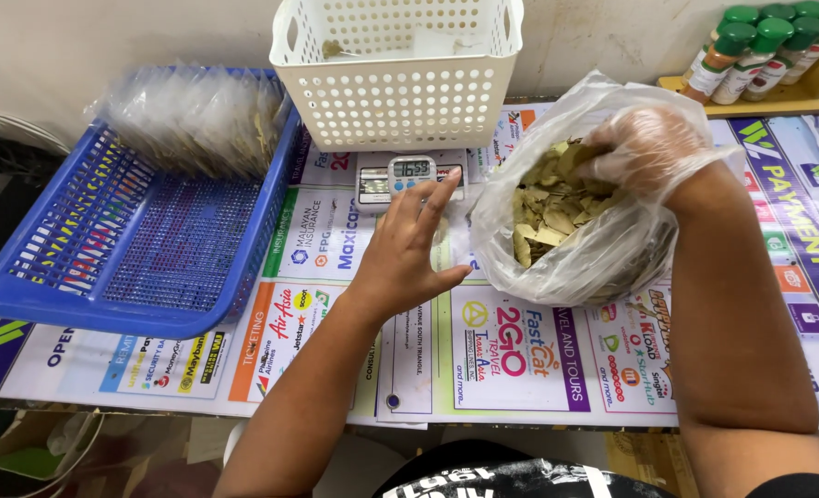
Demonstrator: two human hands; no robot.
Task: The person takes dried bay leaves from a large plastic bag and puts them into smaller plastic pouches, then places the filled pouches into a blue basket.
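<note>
Two hands: your gloved right hand [645,148] grips dry, yellow-green leaves [548,207] inside the bag [603,258]; left hand [409,244] flat, holding nothing, beside the bag.

Clear plastic bag [603,249] of dried leaves [548,212], mouth open, slumped on the table beside a small digital scale [409,177]

Blue tray [77,286], white basket [396,101], perhaps spice bottles [760,51]

The right hand's [647,148] fingertips are buried among dried leaves [550,210] inside the clear plastic bag [603,254]. The left hand [411,244] covers the small digital scale's [409,177] platform. Spice bottles [760,46] are cropped at the top edge.
</note>
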